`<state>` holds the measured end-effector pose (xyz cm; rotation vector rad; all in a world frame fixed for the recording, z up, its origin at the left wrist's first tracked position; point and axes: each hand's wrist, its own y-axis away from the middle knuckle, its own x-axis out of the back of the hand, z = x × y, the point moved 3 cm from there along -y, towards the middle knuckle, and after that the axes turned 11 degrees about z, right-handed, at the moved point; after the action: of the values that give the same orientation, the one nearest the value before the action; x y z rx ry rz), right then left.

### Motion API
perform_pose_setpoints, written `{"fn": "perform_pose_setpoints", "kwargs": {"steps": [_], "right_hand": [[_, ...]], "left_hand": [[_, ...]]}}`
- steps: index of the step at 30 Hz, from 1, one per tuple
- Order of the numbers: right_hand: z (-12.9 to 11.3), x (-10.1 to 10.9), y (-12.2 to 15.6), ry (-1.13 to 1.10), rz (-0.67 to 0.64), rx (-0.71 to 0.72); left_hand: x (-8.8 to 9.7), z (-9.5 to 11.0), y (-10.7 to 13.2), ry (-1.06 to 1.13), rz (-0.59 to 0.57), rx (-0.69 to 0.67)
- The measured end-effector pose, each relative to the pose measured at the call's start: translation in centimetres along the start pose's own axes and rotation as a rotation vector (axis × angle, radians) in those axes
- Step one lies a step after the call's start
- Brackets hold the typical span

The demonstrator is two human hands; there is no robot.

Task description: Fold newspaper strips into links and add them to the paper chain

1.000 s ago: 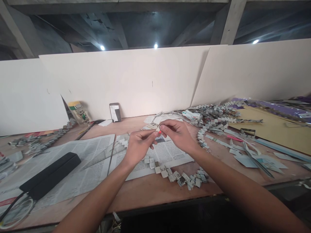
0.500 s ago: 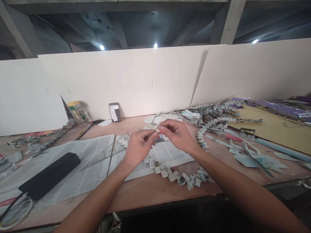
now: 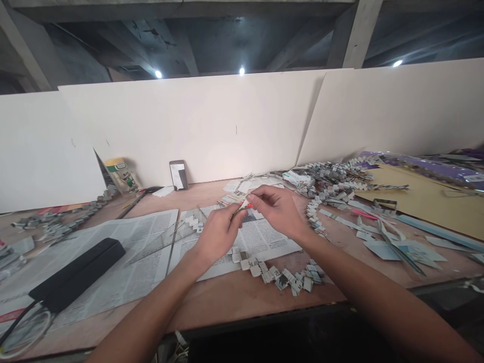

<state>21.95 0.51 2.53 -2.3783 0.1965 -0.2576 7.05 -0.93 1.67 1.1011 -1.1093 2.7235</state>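
Paper [image 3: 245,202] in fingers [image 3: 263,191], "BIG" on bottle [image 3: 123,182]

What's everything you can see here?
small folded newspaper strip: one, cream and red, held centre
zigzag folded-paper chains: several, grey, left and right
printed newspaper sheets: several, grey, left and centre
triangular ruler: one, clear, on newspaper
oblong case: one, black, front left
rectangular phone: one, dark, upright, back
plastic bottle: one, yellow-topped, back left
long metal tool: one, grey, right
flat sheet: one, yellow, right
shiny packet: one, purple, far right
flat boards: three or more, white, back
round lamps: three, white, above
wooden table: one, brown, underneath
bare left hand: one, pinching the strip
bare right hand: one, pinching the strip
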Motion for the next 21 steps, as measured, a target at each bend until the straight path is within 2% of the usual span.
{"fn": "perform_pose_setpoints", "kwargs": {"steps": [7, 12, 16, 21], "right_hand": [[-0.27, 0.31, -0.3, 0.009, -0.007, 0.0], [-0.1, 0.0, -0.12, 0.002, -0.007, -0.004], [-0.03, -0.29, 0.1, -0.053, -0.076, 0.002], [-0.4, -0.21, 0.01, -0.067, -0.145, -0.038]], "left_hand": [[0.27, -0.21, -0.18, 0.131, -0.051, 0.024], [0.3, 0.01, -0.32, 0.129, -0.082, 0.036], [0.06, 0.3, -0.42, 0.145, -0.078, 0.031], [0.01, 0.16, -0.33, 0.323, -0.123, 0.081]]}}
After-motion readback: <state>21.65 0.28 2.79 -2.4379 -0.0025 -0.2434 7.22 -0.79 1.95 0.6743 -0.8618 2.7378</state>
